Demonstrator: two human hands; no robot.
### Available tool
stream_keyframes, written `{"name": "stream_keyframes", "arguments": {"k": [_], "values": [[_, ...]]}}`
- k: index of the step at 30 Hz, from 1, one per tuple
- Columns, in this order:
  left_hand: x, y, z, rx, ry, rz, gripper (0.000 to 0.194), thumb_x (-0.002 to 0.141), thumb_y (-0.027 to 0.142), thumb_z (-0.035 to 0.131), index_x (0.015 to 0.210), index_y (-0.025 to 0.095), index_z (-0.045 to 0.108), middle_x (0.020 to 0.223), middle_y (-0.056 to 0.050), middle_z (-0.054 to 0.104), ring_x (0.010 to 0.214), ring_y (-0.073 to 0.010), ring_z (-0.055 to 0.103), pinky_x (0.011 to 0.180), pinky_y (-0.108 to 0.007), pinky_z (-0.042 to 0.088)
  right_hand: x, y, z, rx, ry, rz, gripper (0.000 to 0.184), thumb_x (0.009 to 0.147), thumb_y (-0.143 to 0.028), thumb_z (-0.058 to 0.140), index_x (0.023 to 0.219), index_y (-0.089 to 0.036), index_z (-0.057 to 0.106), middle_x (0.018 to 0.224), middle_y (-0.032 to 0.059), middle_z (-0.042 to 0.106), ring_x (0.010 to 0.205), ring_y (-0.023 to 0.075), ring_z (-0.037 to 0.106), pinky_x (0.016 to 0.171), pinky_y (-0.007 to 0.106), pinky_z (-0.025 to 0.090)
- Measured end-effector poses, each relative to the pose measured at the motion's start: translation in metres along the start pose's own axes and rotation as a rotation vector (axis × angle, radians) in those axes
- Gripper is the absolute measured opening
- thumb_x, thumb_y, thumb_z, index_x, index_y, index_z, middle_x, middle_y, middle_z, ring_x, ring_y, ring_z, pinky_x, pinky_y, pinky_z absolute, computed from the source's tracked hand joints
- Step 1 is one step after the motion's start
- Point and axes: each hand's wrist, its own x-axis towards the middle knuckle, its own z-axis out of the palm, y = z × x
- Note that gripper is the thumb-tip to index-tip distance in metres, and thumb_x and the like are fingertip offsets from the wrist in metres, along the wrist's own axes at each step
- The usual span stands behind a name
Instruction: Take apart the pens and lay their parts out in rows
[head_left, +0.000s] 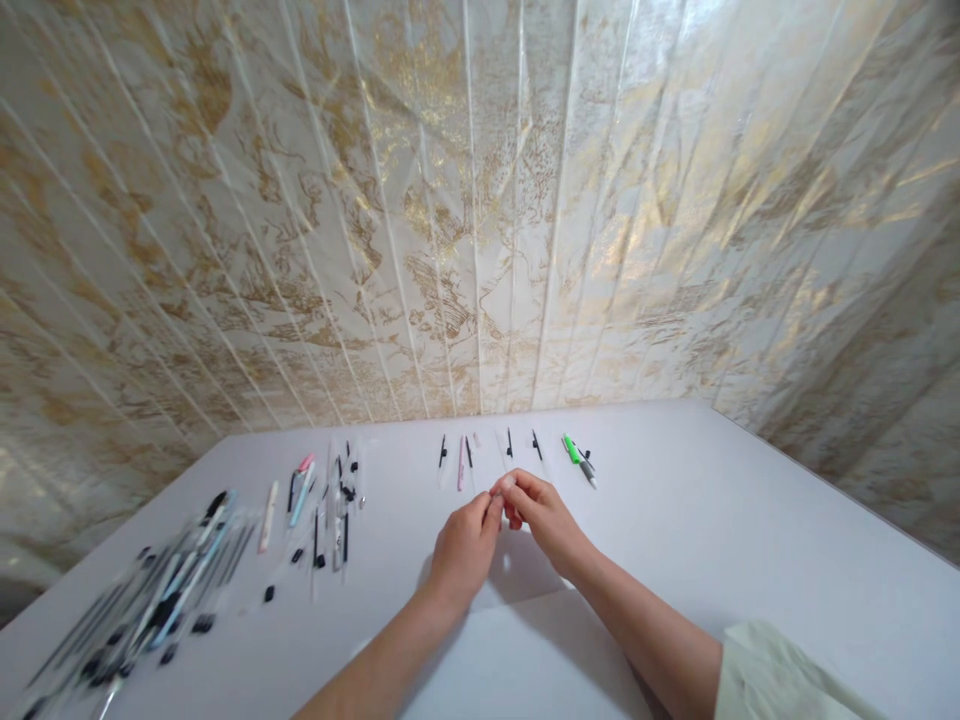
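Note:
My left hand [463, 548] and my right hand [544, 515] meet over the middle of the white table, fingertips pinched together. Whatever small thing sits between the fingers is hidden. Just beyond the hands lies a spaced row of pen parts: a thin black refill [442, 452], a pink pen barrel [461, 463], another dark refill [509, 443] and a black piece with a clear tube [537, 446]. To the right of that row rests a green and grey pen [579, 460]. Below the hands is a white sheet [525, 650].
At the left lies a large heap of pens and dark refills [165, 590], blurred. Between heap and hands are a cream pen [268, 516], a light blue pen [302, 492], black caps [269, 594] and several clear barrels. A gold-patterned curtain [480, 220] hangs behind the table.

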Motion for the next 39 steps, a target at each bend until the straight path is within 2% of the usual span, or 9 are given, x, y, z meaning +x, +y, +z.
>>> {"name": "stream_keyframes", "arguments": {"k": [3,7,11,18,25,29,33,35,39], "values": [[-0.002,0.001,0.006,-0.243,-0.049,-0.071,0.048,0.088,0.057,0.033,0.062,0.019,0.046,0.058,0.001,0.048,0.055,-0.0123,0.044,0.054,-0.025,0.031,-0.003,0.002,0.001,0.005,0.037,-0.019,0.031,0.083,-0.048,0.055,0.073,-0.019,0.06,0.057,-0.0035,0.051,0.053,0.0115,0.048,0.055,0.025,0.039],[-0.006,0.007,0.017,-0.611,-0.19,-0.293,0.055,0.078,0.073,0.036,0.058,0.021,0.034,0.046,0.008,0.027,0.04,-0.0068,0.022,0.043,-0.023,0.017,-0.009,0.006,0.011,0.09,0.07,0.008,0.032,0.084,-0.049,0.052,0.076,-0.02,0.059,0.074,-0.0002,0.062,0.052,0.011,0.049,0.052,0.025,0.04],[-0.015,0.022,0.023,-0.825,-0.201,-0.436,0.053,0.074,0.072,0.046,0.065,0.021,0.036,0.048,0.01,0.024,0.04,-0.0049,0.017,0.042,-0.021,0.012,-0.018,0.006,0.025,0.217,0.158,0.087,0.038,0.087,-0.052,0.046,0.071,-0.019,0.053,0.074,0.0013,0.065,0.047,0.0092,0.047,0.046,0.023,0.036],[-0.025,0.04,0.024,-0.821,-0.163,-0.481,0.047,0.078,0.069,0.045,0.085,0.023,0.045,0.05,0.01,0.027,0.04,-0.0052,0.02,0.043,-0.02,0.014,-0.022,-0.004,0.032,0.304,0.196,0.012,0.039,0.089,-0.051,0.045,0.064,-0.02,0.047,0.053,-0.0017,0.057,0.065,0.0162,0.061,0.061,0.026,0.044],[-0.025,0.038,0.028,-0.884,-0.18,-0.509,0.048,0.074,0.07,0.051,0.078,0.023,0.04,0.047,0.012,0.024,0.038,-0.0042,0.015,0.04,-0.019,0.009,-0.02,-0.006,0.029,0.359,0.196,0.092,0.044,0.086,-0.059,0.044,0.064,-0.021,0.044,0.046,-0.003,0.053,0.059,0.0166,0.062,0.045,0.021,0.036],[-0.025,0.031,0.028,-0.936,-0.26,-0.486,0.053,0.074,0.072,0.047,0.065,0.022,0.032,0.044,0.012,0.02,0.037,-0.0037,0.01,0.038,-0.019,0.006,-0.014,-0.005,0.022,0.424,0.162,0.151,0.042,0.084,-0.058,0.049,0.066,-0.02,0.048,0.055,-0.0005,0.06,0.056,0.0154,0.061,0.042,0.02,0.032],[-0.023,0.025,0.024,-0.932,-0.299,-0.409,0.047,0.077,0.069,0.046,0.079,0.021,0.044,0.047,0.012,0.028,0.037,-0.004,0.015,0.037,-0.018,0.01,-0.003,0.001,0.007,0.566,0.176,0.115,0.035,0.079,-0.055,0.057,0.072,-0.02,0.055,0.07,0.0021,0.067,0.074,0.0171,0.064,0.066,0.026,0.046],[-0.021,0.023,0.021,-0.899,-0.277,-0.362,0.044,0.078,0.065,0.049,0.086,0.021,0.047,0.05,0.012,0.031,0.037,-0.0037,0.018,0.037,-0.017,0.012,0.001,0.004,0.003,0.582,0.195,0.111,0.035,0.077,-0.055,0.059,0.074,-0.02,0.058,0.077,0.0037,0.068,0.081,0.0184,0.063,0.073,0.029,0.046],[-0.013,0.018,0.016,-0.841,-0.144,-0.314,0.042,0.079,0.059,0.054,0.092,0.02,0.048,0.053,0.01,0.039,0.036,-0.0031,0.02,0.036,-0.018,0.014,-0.001,0.01,0.008,0.498,0.136,0.16,0.038,0.078,-0.056,0.056,0.081,-0.019,0.065,0.083,0.0048,0.068,0.067,0.0159,0.057,0.065,0.029,0.044]]}}
